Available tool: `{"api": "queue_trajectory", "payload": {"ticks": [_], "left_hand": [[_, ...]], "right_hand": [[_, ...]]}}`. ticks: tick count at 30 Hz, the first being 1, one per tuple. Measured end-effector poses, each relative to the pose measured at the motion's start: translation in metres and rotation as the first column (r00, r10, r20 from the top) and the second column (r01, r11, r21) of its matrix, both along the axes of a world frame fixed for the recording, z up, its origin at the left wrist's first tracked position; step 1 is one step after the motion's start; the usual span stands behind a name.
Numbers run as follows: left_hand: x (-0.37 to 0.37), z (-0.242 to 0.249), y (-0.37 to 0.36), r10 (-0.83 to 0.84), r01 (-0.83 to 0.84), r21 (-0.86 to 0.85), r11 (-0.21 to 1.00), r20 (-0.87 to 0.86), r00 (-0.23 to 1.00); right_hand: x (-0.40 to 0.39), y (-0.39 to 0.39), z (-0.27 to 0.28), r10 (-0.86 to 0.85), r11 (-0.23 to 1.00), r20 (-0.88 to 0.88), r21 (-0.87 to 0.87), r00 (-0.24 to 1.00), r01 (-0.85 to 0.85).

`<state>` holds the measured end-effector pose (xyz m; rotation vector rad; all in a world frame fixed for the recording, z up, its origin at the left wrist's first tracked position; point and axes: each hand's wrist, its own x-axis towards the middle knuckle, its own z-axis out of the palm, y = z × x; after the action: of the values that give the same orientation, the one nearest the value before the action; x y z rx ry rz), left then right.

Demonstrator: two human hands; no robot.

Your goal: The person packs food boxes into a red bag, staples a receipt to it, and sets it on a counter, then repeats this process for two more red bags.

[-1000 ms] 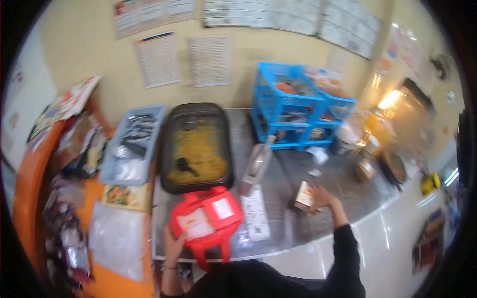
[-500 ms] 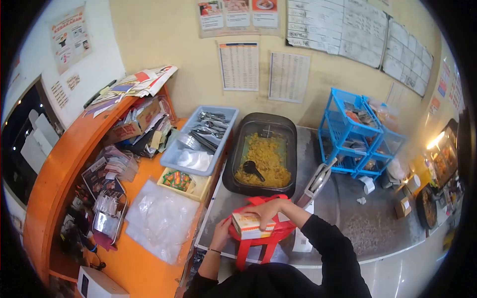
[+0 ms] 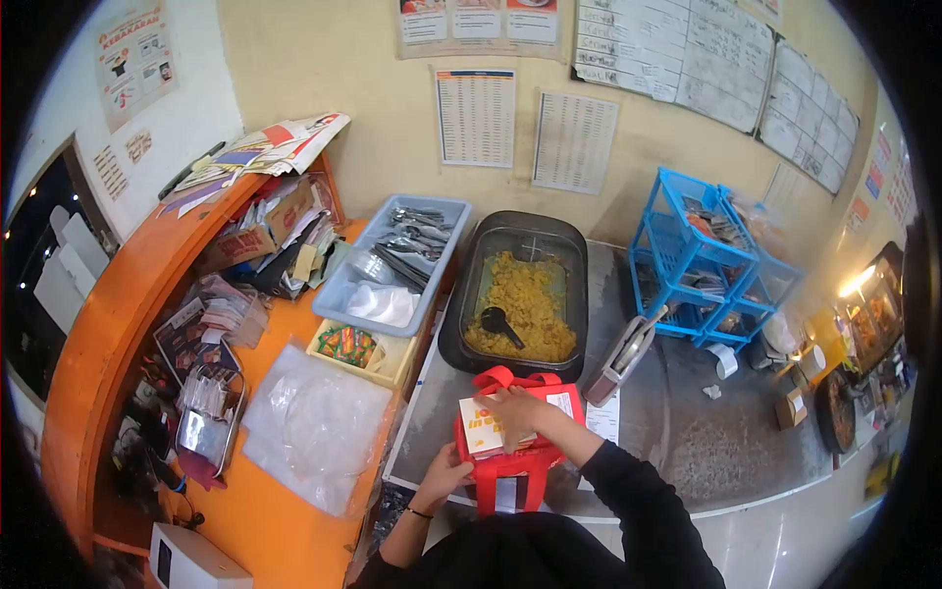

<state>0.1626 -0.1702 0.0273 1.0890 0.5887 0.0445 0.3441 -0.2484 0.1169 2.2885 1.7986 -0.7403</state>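
The red bag (image 3: 535, 458) is set at the near edge of the metal table (image 3: 731, 456), just in front of the dark pan (image 3: 579, 294); one strap is laid toward the pan, the other draped toward the wearer. The white box (image 3: 478, 433), printed in yellow and red, is seen at the bag's top, partly covered by the right hand (image 3: 513, 416). That hand is laid over the box with its fingers spread; whether the box is gripped or only pressed cannot be told. The left hand (image 3: 444, 477) is placed at the bag's left side, fingers bent against it; whether the fabric is pinched cannot be told.

A slip (image 3: 605, 424) is partly hidden by the right sleeve, and a metal tool (image 3: 624, 361) is seen just beyond it. In the pan, yellow food (image 3: 530, 285) is held, with a black ladle (image 3: 501, 326) resting in it. Clear plastic bags (image 3: 309, 427) are spread on the orange table (image 3: 294, 535), well left of the red bag.
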Motion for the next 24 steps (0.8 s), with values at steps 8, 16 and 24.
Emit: {"api": "queue_trajectory", "payload": {"ticks": [8,16,24], "left_hand": [[0.013,0.025,0.010,0.041,-0.032,0.116,0.993,-0.078,0.996],[0.012,0.018,0.008,0.012,0.004,0.233,0.972,-0.069,0.998],[0.077,-0.022,0.053,0.012,-0.055,0.791,0.609,0.061,0.998]], "right_hand": [[-0.022,-0.021,-0.019,-0.073,0.963,0.199,0.270,0.977,0.017],[-0.049,-0.028,-0.061,-0.258,0.834,0.371,0.551,0.892,0.013],[-0.041,-0.045,-0.059,-0.117,0.867,0.101,0.496,0.988,0.051]]}}
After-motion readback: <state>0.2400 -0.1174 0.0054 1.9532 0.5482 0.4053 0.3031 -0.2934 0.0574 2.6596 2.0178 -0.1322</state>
